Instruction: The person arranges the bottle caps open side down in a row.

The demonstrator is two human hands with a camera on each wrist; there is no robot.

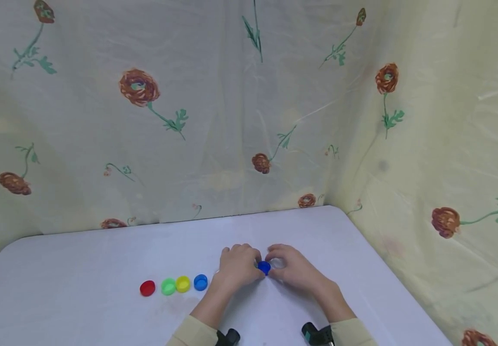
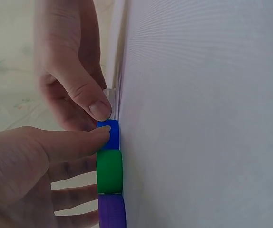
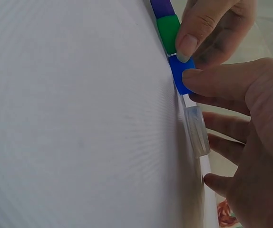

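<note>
A: What is the setting?
B: Flowered cloth behind; before it, a white table.

A: And the hands?
B: Left hand and right hand, close together, fingers bent; both grasp the dark blue cap, thumbs on its near side.

A: Where does that cap sit?
B: On the table between the hands, in a row reading, left to right: purple cap, green cap, dark blue cap, clear cap. To the left lie a red cap, light green cap, yellow cap and light blue cap.

A: How is this step best done?
B: Judged from the grip, as fine alignment: light, even pressure from both sides, cap kept flat, slid rather than lifted. Excess force could knock the green cap out of line; right fingers need care beside the clear cap.

A: The smallest detail?
B: A pale sliver between green and dark blue in the right wrist view; whether they touch, I cannot tell.
</note>
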